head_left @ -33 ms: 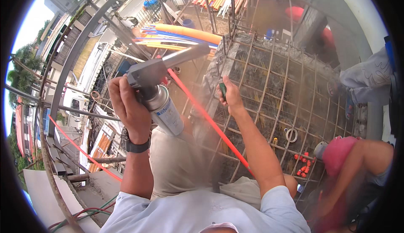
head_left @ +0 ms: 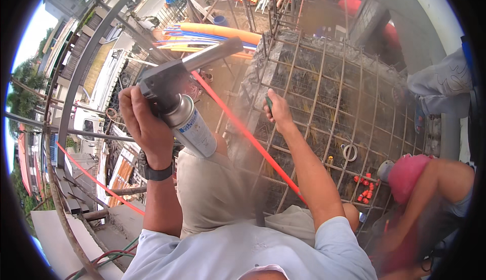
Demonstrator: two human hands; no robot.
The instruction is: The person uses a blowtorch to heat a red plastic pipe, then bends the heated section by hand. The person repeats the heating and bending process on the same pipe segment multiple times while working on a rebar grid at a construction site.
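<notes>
My left hand [head_left: 147, 123] is wrapped round a gas torch [head_left: 164, 80], gripping it by its dark head. Its metal nozzle tilts up to the right, and a silver-and-blue gas canister [head_left: 195, 133] hangs below. No flame shows. My right hand [head_left: 279, 110] is closed round a small green object [head_left: 269, 105], mostly hidden by the fingers, so its kind is unclear. A long orange-red pipe [head_left: 248, 135] slants between my hands, from behind the torch nozzle down to my right forearm. My trousered knee [head_left: 207, 186] is under the canister.
A rebar grid [head_left: 324, 103] spreads at the right, with orange fittings [head_left: 365, 189] and a white tape roll [head_left: 350, 152] on it. A person in a red cap [head_left: 407, 176] crouches at the right; another person's trousered leg [head_left: 440, 85] is above. Metal bars [head_left: 71, 82] stand at the left.
The torch and my left hand sit slightly farther left and higher in the picture, while the background has shifted left too. The green object shows less between my right fingers.
</notes>
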